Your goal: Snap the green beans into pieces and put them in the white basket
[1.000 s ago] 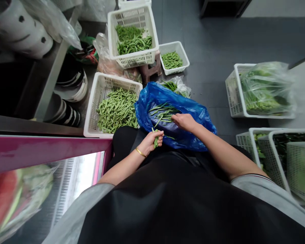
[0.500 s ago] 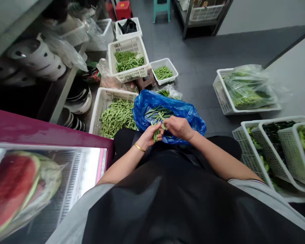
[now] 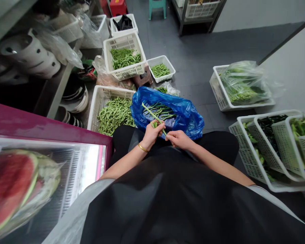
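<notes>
Gripping green beans (image 3: 154,117) over a blue plastic bag (image 3: 190,120), the left hand (image 3: 151,135) clamps a short bunch closed, while the right hand (image 3: 179,140) pinches the end of one long bean.

— What's beyond the fingers (image 3: 171,135)?
— Grey tiled floor (image 3: 193,57), then a teal stool (image 3: 157,5) and a metal shelf rack (image 3: 195,17) well ahead.
— And to their left?
— A magenta-framed display chiller (image 3: 40,125), lit inside.
</notes>
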Tool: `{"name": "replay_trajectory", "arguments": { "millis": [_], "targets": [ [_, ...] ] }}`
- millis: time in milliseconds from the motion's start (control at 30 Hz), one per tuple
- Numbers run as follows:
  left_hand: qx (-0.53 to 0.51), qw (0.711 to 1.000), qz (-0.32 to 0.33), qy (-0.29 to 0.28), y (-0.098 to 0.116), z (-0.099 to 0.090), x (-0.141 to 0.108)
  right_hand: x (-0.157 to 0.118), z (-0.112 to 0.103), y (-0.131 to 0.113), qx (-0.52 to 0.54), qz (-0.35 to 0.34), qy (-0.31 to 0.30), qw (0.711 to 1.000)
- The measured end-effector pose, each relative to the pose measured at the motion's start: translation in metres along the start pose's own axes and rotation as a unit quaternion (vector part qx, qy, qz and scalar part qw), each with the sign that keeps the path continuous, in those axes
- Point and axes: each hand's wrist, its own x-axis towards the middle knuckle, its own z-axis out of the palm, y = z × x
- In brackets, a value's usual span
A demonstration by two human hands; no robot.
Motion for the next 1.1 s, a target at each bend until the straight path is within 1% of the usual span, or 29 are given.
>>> {"name": "replay_trajectory", "arguments": {
  "millis": [67, 100, 133, 200, 233, 267, 300, 333, 367, 400, 433, 467, 533, 567, 600, 633, 667, 733, 767, 800, 833, 867, 933, 967, 1000, 1033, 1100],
  "targets": [
    [-0.057, 0.998, -0.034, 0.009, 0.002, 0.0, 0.0, 0.001, 0.004, 0.001, -0.028, -0.041, 0.072, 0.996],
    [-0.088, 0.995, -0.055, 0.01, 0.003, -0.002, 0.0, 0.001, 0.003, 0.002, -0.007, -0.056, 0.115, 0.992],
    [-0.115, 0.991, -0.074, 0.009, 0.004, -0.003, 0.0, 0.001, 0.0, 0.003, 0.038, -0.067, 0.161, 0.984],
    [-0.147, 0.984, -0.097, 0.005, 0.004, -0.008, 0.0, -0.001, -0.01, 0.005, 0.151, -0.084, 0.236, 0.956],
    [-0.148, 0.984, -0.102, 0.0, 0.003, -0.01, -0.001, -0.003, -0.018, 0.006, 0.186, -0.089, 0.247, 0.947],
    [-0.138, 0.985, -0.103, -0.011, 0.003, -0.013, -0.002, -0.005, -0.026, 0.007, 0.193, -0.086, 0.223, 0.952],
    [-0.117, 0.987, -0.103, -0.03, 0.002, -0.015, -0.003, -0.008, -0.034, 0.009, 0.171, -0.072, 0.16, 0.969],
    [-0.089, 0.989, -0.102, -0.055, 0.001, -0.017, -0.004, -0.011, -0.041, 0.011, 0.129, -0.046, 0.077, 0.988],
    [-0.055, 0.99, -0.102, -0.085, 0.001, -0.018, -0.006, -0.012, -0.047, 0.013, 0.083, -0.014, -0.007, 0.996],
    [-0.02, 0.988, -0.102, -0.114, 0.001, -0.019, -0.008, -0.012, -0.052, 0.014, 0.05, 0.017, -0.067, 0.996],
    [0.013, 0.984, -0.105, -0.143, 0.001, -0.019, -0.009, -0.009, -0.055, 0.015, 0.042, 0.041, -0.094, 0.994],
    [0.044, 0.978, -0.111, -0.171, 0.001, -0.018, -0.011, -0.005, -0.056, 0.014, 0.059, 0.054, -0.087, 0.993],
    [0.099, 0.961, -0.132, -0.221, 0.002, -0.014, -0.014, 0.009, -0.054, 0.007, 0.132, 0.049, -0.044, 0.989],
    [0.121, 0.953, -0.144, -0.236, 0.001, -0.013, -0.015, 0.016, -0.052, 0.002, 0.162, 0.036, -0.026, 0.986],
    [0.133, 0.95, -0.154, -0.236, 0.001, -0.012, -0.015, 0.022, -0.049, -0.005, 0.18, 0.016, -0.003, 0.984],
    [0.132, 0.952, -0.163, -0.221, 0.001, -0.011, -0.014, 0.025, -0.045, -0.012, 0.182, -0.009, 0.028, 0.983],
    [0.114, 0.96, -0.173, -0.19, 0.0, -0.012, -0.012, 0.027, -0.04, -0.019, 0.173, -0.04, 0.07, 0.982],
    [0.034, 0.974, -0.198, -0.108, 0.001, -0.016, -0.005, 0.022, -0.03, -0.028, 0.147, -0.104, 0.156, 0.971],
    [-0.019, 0.976, -0.208, -0.07, 0.003, -0.019, -0.001, 0.018, -0.025, -0.03, 0.142, -0.126, 0.185, 0.964],
    [-0.069, 0.974, -0.211, -0.038, 0.005, -0.022, 0.002, 0.014, -0.02, -0.029, 0.148, -0.13, 0.193, 0.961],
    [-0.107, 0.973, -0.205, -0.013, 0.007, -0.024, 0.006, 0.011, -0.015, -0.025, 0.168, -0.117, 0.182, 0.962],
    [-0.128, 0.973, -0.192, 0.003, 0.008, -0.025, 0.008, 0.01, -0.011, -0.02, 0.197, -0.088, 0.159, 0.963],
    [-0.117, 0.98, -0.16, 0.001, 0.01, -0.023, 0.009, 0.013, -0.004, -0.007, 0.257, -0.012, 0.099, 0.961],
    [-0.091, 0.984, -0.153, -0.017, 0.01, -0.021, 0.009, 0.016, -0.001, 0.0, 0.278, 0.018, 0.075, 0.958],
    [-0.059, 0.985, -0.157, -0.048, 0.009, -0.018, 0.007, 0.019, 0.0, 0.005, 0.288, 0.036, 0.062, 0.955],
    [-0.028, 0.982, -0.17, -0.084, 0.007, -0.016, 0.005, 0.022, 0.001, 0.009, 0.283, 0.041, 0.061, 0.956],
    [0.025, 0.968, -0.2, -0.149, 0.004, -0.014, 0.001, 0.025, -0.001, 0.012, 0.223, 0.022, 0.067, 0.972]
  ]
}}
